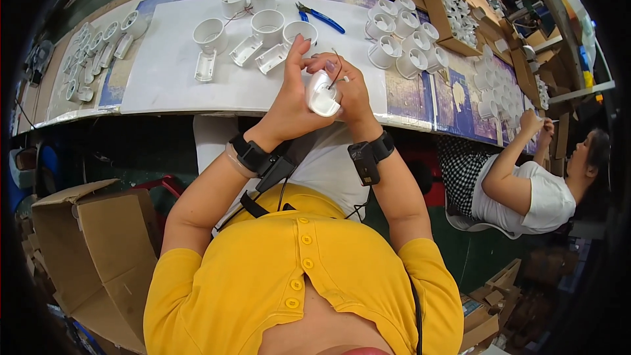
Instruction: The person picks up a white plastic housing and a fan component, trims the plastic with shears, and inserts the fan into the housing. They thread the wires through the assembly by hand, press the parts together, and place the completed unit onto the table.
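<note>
Above the table's near edge I hold a white plastic housing with a thin dark wire rising out of it. My left hand supports it from the left, one finger stretched upward. On the other side, my right hand has its fingers closed about the housing and close to the wire; their exact grip is partly hidden. Just beyond my hands stand white cups with flat arms, among them one cup and another. Behind my left fingertips is a further white cup.
Blue-handled cutting pliers lie past the cups. Several white cups are grouped to the right, more housings to the left. A cardboard box of small white parts sits far right. A co-worker sits at the right.
</note>
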Tool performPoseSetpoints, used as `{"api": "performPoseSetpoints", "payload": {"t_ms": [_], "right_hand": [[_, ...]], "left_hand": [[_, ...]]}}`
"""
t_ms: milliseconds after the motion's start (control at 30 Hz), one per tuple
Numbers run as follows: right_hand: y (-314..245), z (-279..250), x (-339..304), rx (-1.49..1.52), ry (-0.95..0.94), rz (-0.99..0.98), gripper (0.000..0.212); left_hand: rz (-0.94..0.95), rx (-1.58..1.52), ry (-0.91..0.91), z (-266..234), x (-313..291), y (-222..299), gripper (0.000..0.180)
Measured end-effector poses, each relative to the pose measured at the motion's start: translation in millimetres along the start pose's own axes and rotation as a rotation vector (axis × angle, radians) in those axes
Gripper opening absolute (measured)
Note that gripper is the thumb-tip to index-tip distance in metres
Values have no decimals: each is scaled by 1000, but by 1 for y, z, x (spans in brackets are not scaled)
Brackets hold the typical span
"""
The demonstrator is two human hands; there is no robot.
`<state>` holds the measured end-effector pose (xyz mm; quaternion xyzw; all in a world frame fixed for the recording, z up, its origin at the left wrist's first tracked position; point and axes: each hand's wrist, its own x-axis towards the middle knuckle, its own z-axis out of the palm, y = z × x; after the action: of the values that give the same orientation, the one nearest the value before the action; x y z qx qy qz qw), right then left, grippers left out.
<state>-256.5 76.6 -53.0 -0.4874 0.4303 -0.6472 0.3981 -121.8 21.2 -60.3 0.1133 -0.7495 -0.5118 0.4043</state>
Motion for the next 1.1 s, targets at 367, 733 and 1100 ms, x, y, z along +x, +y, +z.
{"api": "performPoseSetpoints", "payload": {"t_ms": [367,733,1100], "right_hand": [[-7,9,-4,162,123,232,19],[0,13,-2,181,153,246,16],[-5,13,-2,126,145,307,17]], "left_hand": [[78,131,15,2,-3,-13,108],[36,81,20,1,-6,-11,107],[120,149,44,1,-6,-9,106]]}}
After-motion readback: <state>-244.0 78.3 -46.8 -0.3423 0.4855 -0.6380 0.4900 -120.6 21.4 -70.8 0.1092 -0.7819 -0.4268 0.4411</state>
